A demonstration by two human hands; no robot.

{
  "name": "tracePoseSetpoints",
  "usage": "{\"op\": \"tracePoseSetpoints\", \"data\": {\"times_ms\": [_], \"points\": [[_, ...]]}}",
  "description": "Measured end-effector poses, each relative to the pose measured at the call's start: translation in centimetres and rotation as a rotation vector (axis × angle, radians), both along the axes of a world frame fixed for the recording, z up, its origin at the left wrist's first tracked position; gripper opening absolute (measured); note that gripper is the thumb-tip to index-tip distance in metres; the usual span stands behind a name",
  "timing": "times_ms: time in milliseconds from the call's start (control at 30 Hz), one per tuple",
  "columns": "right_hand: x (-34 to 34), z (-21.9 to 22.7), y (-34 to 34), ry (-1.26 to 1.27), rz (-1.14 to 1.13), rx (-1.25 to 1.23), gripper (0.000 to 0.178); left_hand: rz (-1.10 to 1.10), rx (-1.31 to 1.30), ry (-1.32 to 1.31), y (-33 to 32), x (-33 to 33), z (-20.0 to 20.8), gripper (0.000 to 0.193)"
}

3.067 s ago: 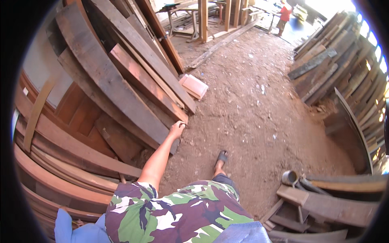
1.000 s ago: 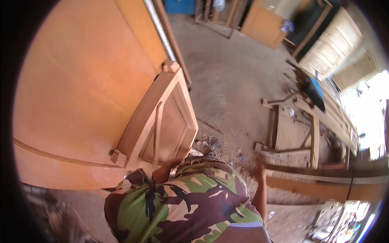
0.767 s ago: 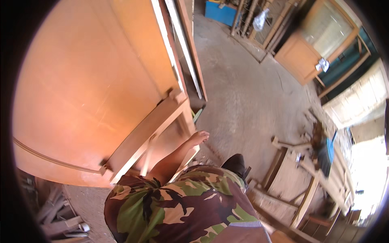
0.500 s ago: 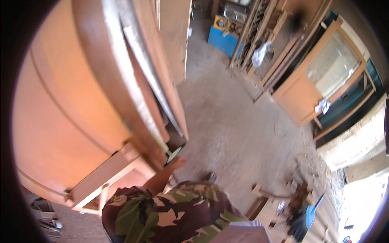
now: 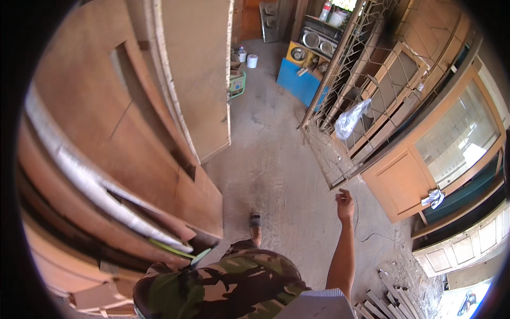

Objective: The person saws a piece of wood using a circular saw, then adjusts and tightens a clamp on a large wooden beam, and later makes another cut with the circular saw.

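Note:
My right hand (image 5: 345, 200) reaches forward over the concrete floor on the right. Its fingers are loosely bent and slightly apart, with no object visible in them. Closest ahead of it is the lower corner of a rusty metal grille (image 5: 332, 187). My left hand is out of sight. On the left, large brown wooden panels (image 5: 154, 154) lean in a row. A thin light-green strip with a pale rounded end (image 5: 201, 256) pokes out low between them, beside my camouflage clothing (image 5: 239, 279).
A wooden door with a glass pane (image 5: 398, 183) leans on the right. A silvery plastic bag (image 5: 350, 121) hangs on the grille. Farther back stand a blue board (image 5: 300, 82), a white bucket (image 5: 252, 61) and a green-framed machine (image 5: 237, 85). Wood strips (image 5: 390, 303) lie at lower right.
My view has shifted forward past the panels. My left hand, seen beside the green strip, has left the picture. My right arm has come into view, and my sandalled foot now shows ahead.

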State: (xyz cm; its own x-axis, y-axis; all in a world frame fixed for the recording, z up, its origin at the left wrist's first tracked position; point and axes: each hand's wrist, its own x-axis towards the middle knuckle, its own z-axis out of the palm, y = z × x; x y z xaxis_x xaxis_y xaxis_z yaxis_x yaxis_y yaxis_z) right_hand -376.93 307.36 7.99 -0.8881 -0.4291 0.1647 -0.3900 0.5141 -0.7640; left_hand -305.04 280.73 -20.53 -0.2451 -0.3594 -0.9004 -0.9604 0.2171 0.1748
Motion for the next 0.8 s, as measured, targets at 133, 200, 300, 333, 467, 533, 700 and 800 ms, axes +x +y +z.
{"op": "tracePoseSetpoints", "data": {"times_ms": [133,200,300,333,467,533,700,800], "points": [[-7.2,-17.9,6.2,-0.180,-0.084,0.389,0.056,-0.267,-0.115,0.226,-10.6,-24.2,-3.6,0.027],[-8.5,-25.5,8.3,-0.393,0.052,0.682,0.074,-0.384,-0.419,0.662,-16.1,-39.7,-6.3,0.028],[-4.2,-30.4,2.2,-0.847,0.189,0.905,0.073,-0.271,-0.562,0.819,-33.0,-55.7,0.3,0.031],[-4.1,-30.1,2.4,-0.949,0.146,0.935,0.073,-0.135,-0.555,0.867,-35.2,-63.5,3.2,0.035],[-13.5,-27.7,-2.7,-1.042,-0.028,1.018,0.072,0.011,-0.249,1.225,-43.6,-84.6,15.3,0.034],[-19.4,-28.5,-8.6,-1.049,-0.025,1.016,0.072,0.021,-0.346,1.189,-49.0,-88.4,17.5,0.033],[-40.6,-33.6,-28.7,-0.853,0.129,0.936,0.071,-0.054,-0.584,0.648,-60.2,-82.4,3.7,0.046],[-59.5,-37.7,-45.3,-0.521,0.112,0.638,0.070,-0.106,-0.512,0.281,-66.2,-82.7,2.3,0.069]]}}
